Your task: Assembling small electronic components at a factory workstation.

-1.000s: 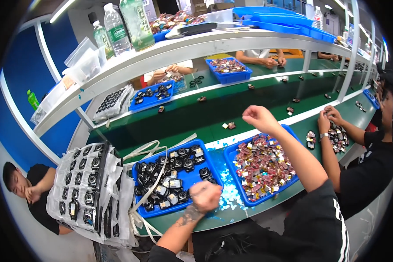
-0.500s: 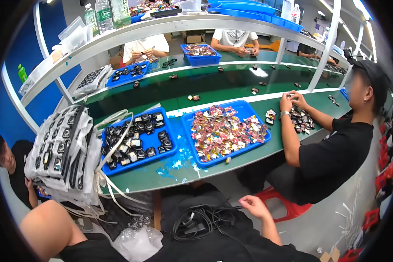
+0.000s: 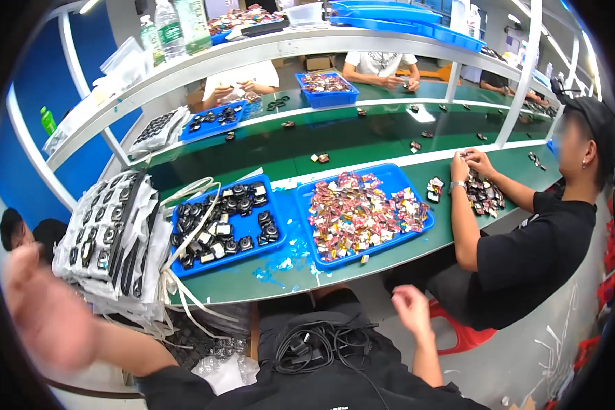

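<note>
My left hand [image 3: 48, 311] is raised at the far left, smeared by motion; its fingers cannot be made out. Close to it stands a stack of pale plastic sheets [image 3: 89, 236] holding black, camera-like parts. My right hand [image 3: 413, 309] is held above the floor beside my lap, fingers loosely bent and apart, with nothing visible in it. A coil of black cable [image 3: 307, 348] lies on my lap. On the green bench, one blue tray [image 3: 242, 225] carries black round-lensed parts. A second blue tray [image 3: 406, 181] bears a heap of small red, white and yellow pieces.
White straps [image 3: 184, 287] hang over the bench edge by the stack. To the right, a co-worker [image 3: 540, 232] sits handling small parts. Others work across the dark green belt [image 3: 362, 130]. A white-framed shelf [image 3: 253, 51] with bottles runs overhead. Clear plastic wrap [image 3: 229, 372] lies below the stack.
My left arm has swung up and its hand has come into view at the left. My right hand has risen slightly, its fingers turned upward. The whole view has shifted a little.
</note>
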`<state>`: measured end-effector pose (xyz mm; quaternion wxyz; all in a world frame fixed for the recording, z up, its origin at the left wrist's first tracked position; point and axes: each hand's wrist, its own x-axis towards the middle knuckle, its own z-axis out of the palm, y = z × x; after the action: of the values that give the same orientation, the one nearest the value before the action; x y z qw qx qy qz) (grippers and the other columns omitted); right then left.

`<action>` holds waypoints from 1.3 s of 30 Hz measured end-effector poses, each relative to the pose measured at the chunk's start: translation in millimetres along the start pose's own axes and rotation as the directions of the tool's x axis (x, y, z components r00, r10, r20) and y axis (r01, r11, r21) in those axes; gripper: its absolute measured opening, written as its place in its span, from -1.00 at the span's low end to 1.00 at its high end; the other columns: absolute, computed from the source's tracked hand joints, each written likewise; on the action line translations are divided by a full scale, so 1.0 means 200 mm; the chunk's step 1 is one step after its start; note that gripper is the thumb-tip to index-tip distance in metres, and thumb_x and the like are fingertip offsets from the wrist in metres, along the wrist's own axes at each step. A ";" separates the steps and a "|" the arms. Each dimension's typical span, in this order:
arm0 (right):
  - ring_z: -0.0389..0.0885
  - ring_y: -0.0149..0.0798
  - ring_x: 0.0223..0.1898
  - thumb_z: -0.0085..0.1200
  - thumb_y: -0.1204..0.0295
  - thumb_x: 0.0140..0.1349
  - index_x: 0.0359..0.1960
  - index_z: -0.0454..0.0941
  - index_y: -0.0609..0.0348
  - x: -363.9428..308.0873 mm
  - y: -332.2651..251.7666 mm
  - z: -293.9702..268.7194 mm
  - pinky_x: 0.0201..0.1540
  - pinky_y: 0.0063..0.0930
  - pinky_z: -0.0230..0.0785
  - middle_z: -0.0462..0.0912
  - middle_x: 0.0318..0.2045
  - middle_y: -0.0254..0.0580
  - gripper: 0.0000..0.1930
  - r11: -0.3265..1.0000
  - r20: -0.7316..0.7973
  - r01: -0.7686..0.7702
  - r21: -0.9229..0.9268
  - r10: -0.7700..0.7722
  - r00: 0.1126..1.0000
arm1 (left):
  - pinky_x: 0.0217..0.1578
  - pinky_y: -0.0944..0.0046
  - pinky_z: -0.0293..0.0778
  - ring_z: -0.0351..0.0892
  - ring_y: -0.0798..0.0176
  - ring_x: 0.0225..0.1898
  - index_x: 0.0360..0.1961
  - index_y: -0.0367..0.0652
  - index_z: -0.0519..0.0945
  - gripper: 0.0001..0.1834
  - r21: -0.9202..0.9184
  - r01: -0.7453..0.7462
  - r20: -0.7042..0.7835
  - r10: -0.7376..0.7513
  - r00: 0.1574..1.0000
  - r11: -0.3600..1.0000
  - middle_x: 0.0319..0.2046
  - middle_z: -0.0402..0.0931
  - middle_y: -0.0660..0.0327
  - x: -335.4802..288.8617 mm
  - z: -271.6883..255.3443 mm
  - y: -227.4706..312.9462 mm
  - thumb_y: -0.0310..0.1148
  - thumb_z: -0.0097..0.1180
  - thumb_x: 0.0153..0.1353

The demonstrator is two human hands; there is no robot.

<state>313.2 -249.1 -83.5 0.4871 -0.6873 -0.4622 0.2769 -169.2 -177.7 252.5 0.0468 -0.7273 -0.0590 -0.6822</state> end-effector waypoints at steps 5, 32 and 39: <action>0.59 -0.10 -0.25 0.13 0.55 0.18 -0.07 0.52 0.30 0.61 -0.32 -0.20 -0.20 -0.32 0.46 0.57 -0.22 0.00 -0.73 0.831 -0.310 0.271 -0.485 -0.454 0.835 | -0.23 0.31 0.43 0.51 0.30 -0.35 -0.34 -0.27 0.63 -0.90 0.692 0.470 0.074 -0.701 0.710 0.548 -0.39 0.57 0.21 -0.93 0.31 -0.37 -0.63 0.15 0.10; 0.58 -0.35 -0.39 0.27 0.56 0.09 -0.25 0.64 0.24 1.03 -0.58 0.14 -0.32 -0.49 0.42 0.60 -0.41 -0.18 -0.83 0.951 0.026 0.162 -0.265 -0.160 0.987 | -0.08 0.08 0.41 0.49 -0.02 -0.16 -0.28 -0.17 0.62 -0.66 0.684 0.328 0.674 -0.736 0.055 0.651 -0.31 0.48 0.08 -1.00 0.67 -0.95 -0.29 0.41 -0.09; 0.56 -0.49 -0.28 -0.06 0.55 0.34 0.21 0.43 0.18 0.69 -0.88 0.50 -0.26 -0.62 0.43 0.58 -0.20 -0.28 -0.61 0.883 0.457 -0.035 0.467 -0.208 0.865 | -0.31 0.22 0.43 0.45 0.12 -0.28 -0.38 -0.05 0.74 -0.67 0.407 0.470 0.160 -0.568 0.807 0.783 -0.30 0.35 0.16 -1.04 1.04 -0.61 -0.59 0.44 -0.28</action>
<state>222.8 -66.1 52.2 0.5133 -0.4358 -0.5234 0.5222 5.0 -31.4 29.1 -0.0254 -0.7490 -0.3844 -0.5390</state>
